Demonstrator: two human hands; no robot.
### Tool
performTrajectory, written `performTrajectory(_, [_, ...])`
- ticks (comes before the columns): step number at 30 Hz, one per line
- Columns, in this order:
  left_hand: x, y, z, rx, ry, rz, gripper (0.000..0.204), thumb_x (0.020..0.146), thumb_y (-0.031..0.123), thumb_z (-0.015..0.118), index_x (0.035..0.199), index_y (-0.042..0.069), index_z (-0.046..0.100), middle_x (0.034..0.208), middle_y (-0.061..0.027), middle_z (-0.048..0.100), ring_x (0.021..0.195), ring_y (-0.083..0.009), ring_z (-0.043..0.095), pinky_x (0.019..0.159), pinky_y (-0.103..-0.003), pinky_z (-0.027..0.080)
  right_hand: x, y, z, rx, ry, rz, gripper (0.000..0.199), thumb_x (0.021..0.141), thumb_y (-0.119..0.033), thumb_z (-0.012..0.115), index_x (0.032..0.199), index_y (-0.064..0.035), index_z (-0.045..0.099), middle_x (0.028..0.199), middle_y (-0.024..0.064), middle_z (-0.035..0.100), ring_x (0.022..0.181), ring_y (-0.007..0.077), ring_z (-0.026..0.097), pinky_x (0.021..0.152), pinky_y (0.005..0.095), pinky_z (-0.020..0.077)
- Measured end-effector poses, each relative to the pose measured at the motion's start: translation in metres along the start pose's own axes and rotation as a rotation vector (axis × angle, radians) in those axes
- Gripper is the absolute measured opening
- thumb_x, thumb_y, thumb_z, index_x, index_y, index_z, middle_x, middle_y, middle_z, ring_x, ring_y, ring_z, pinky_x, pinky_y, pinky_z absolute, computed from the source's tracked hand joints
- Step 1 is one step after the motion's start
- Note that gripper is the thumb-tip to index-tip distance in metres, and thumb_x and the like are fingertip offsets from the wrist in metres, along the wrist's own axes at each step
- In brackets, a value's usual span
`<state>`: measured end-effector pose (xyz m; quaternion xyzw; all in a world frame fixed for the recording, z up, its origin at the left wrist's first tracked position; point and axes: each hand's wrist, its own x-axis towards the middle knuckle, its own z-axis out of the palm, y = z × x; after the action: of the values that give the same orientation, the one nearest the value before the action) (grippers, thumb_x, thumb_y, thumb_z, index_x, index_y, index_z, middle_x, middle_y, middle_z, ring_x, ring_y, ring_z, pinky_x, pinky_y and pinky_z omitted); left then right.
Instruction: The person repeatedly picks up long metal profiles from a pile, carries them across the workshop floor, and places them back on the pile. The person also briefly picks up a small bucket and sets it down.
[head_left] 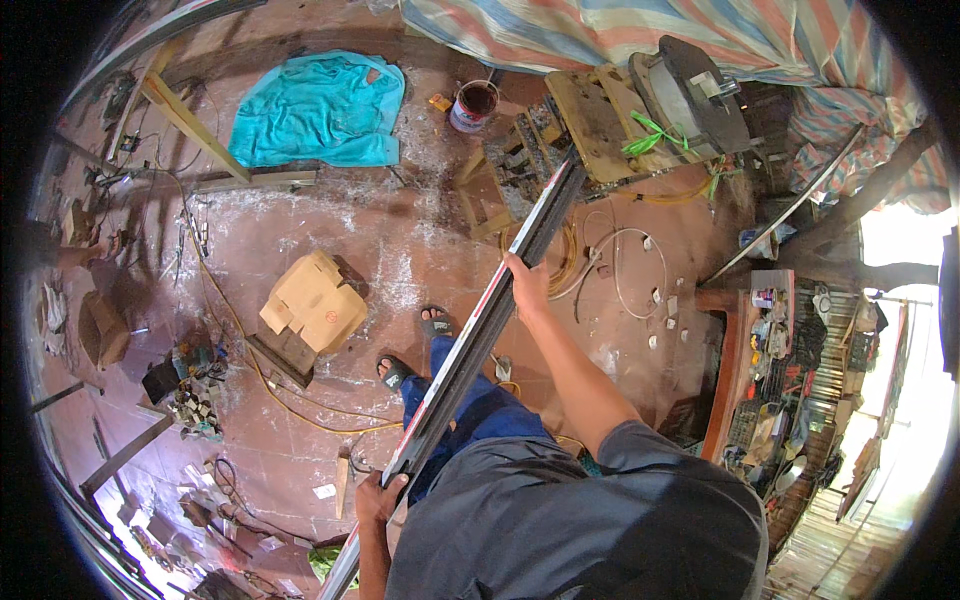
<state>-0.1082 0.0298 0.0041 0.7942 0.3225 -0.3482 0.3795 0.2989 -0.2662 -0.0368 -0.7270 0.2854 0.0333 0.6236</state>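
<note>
A long metal profile bar point(462, 375), dark and grooved with a white-and-red strip along one side, runs slantwise across the front of my body. My right hand point(528, 285) is closed around its upper part, with the arm stretched forward. Lower down, my left hand point(378, 498) grips the same bar close to my left side. The far end of the bar reaches a wooden stand point(528, 160), though I cannot tell whether it touches. Its near end runs out of view at the lower edge.
A cut-off machine point(690, 95) sits on the far-right boards. A paint bucket point(474, 106) and turquoise cloth point(320, 110) lie beyond. Left of my feet are flattened cardboard point(315, 302) and a yellow hose point(262, 368). A cluttered shelf point(770, 380) stands right.
</note>
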Motion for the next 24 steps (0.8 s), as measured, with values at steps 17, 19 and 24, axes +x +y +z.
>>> performTrajectory(17, [0.012, 0.021, 0.007, 0.009, -0.042, -0.013, 0.069, 0.081, 0.061, 0.076, 0.102, -0.005, 0.072, 0.090, -0.0330, 0.071, 0.092, -0.0484, 0.071, 0.080, -0.051, 0.053, 0.032, 0.008, 0.000, -0.030, -0.018, -0.054, 0.026, 0.087, -0.024, 0.079, 0.085, -0.0010, 0.067, 0.079, 0.0025, 0.065, 0.070, 0.0160, 0.061, 0.066, 0.0361, 0.0487])
performTrajectory(19, [0.017, 0.029, 0.010, -0.010, -0.047, -0.001, 0.070, 0.081, 0.062, 0.075, 0.099, -0.005, 0.071, 0.089, -0.0329, 0.070, 0.091, -0.0488, 0.071, 0.080, -0.052, 0.053, 0.038, 0.002, 0.002, -0.072, 0.007, -0.074, 0.026, 0.087, -0.024, 0.079, 0.085, -0.0009, 0.068, 0.079, 0.0029, 0.065, 0.070, 0.0161, 0.061, 0.066, 0.0363, 0.0485])
performTrajectory(24, [0.036, 0.055, 0.010, 0.018, -0.084, -0.024, 0.072, 0.081, 0.065, 0.075, 0.096, -0.005, 0.071, 0.089, -0.0323, 0.071, 0.091, -0.0484, 0.071, 0.082, -0.052, 0.054, 0.083, 0.010, -0.009, 0.033, -0.006, 0.067, 0.031, 0.086, -0.025, 0.082, 0.099, 0.0002, 0.070, 0.086, 0.0046, 0.067, 0.073, 0.0174, 0.064, 0.069, 0.0356, 0.0524])
